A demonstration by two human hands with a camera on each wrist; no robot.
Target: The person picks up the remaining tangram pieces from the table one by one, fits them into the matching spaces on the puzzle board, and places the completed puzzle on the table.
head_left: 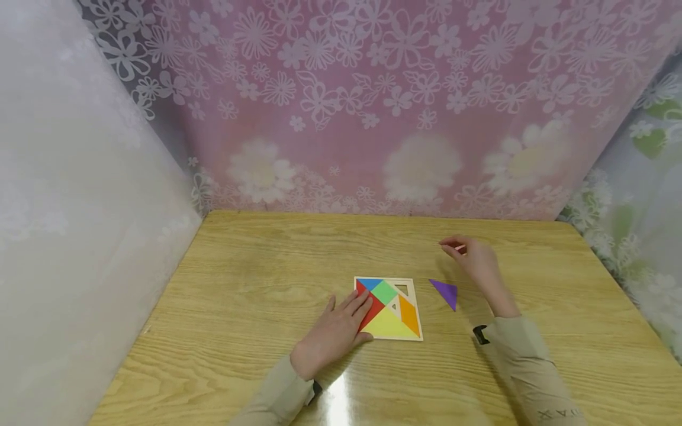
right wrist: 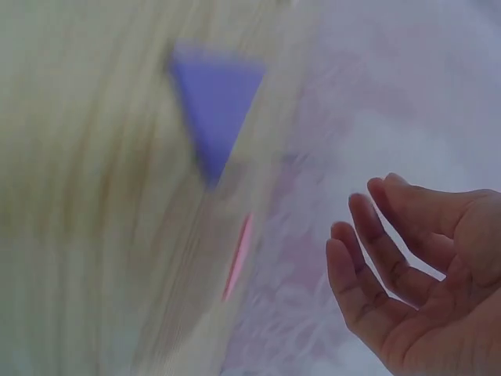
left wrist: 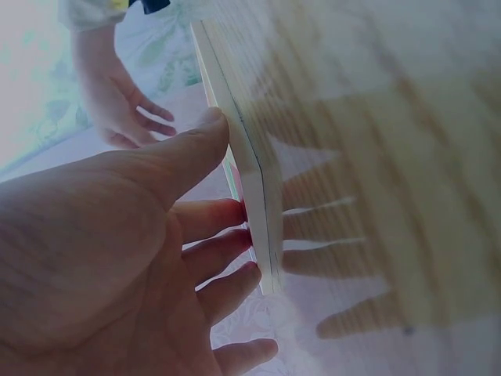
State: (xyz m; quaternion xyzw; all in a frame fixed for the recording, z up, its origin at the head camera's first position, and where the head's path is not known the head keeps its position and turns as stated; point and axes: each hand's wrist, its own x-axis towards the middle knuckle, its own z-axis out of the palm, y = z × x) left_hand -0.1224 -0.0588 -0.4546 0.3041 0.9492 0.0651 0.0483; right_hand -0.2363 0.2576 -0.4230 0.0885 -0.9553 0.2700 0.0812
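A square wooden tangram board (head_left: 418, 307) lies on the table with blue, green, red (head_left: 376, 310), yellow (head_left: 386, 326) and orange (head_left: 409, 316) pieces in it. Bare wood with cut-out holes shows at its upper right. My left hand (head_left: 333, 334) rests on the board's left side, fingers extended over the red piece and thumb at the near edge. To the board's right lies a purple triangle (head_left: 446, 293), apart from it. Above the table past that triangle, my right hand (head_left: 479, 266) hovers with loosely bent fingers and nothing visible in them. Beneath it lies a flat pink piece (right wrist: 239, 258).
The wood-grain table (head_left: 256, 266) runs back to a pink flowered cloth (head_left: 341, 118). A pale cloth (head_left: 80, 207) hangs at the left and a flowered one (head_left: 634, 207) at the right.
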